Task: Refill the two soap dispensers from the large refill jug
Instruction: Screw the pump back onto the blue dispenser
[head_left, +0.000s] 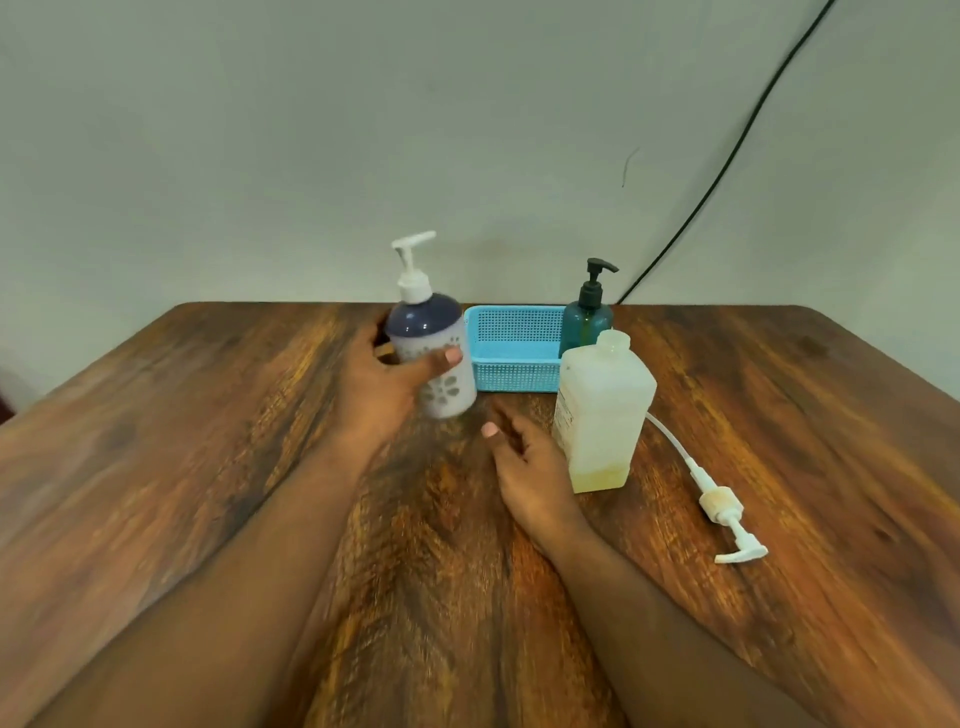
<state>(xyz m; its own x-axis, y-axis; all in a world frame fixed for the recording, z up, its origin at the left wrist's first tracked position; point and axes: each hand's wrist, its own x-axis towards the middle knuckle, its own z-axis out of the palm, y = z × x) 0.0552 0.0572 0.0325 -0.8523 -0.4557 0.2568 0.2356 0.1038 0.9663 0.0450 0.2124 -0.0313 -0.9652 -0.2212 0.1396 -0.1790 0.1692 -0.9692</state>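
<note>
My left hand (384, 384) grips a white and dark blue soap dispenser (434, 343) with a white pump, holding it tilted just above the table. My right hand (524, 467) hovers open over the table, between that dispenser and the refill jug (602, 410). The jug is translucent white, uncapped, with a little yellowish liquid at its bottom. Its white pump with the long tube (719, 506) lies on the table to the jug's right. A dark green dispenser (584, 319) with a black pump stands behind the jug.
A light blue mesh basket (511, 345) sits at the back of the wooden table (208, 467), between the two dispensers. A black cable (727, 161) runs down the wall at the right.
</note>
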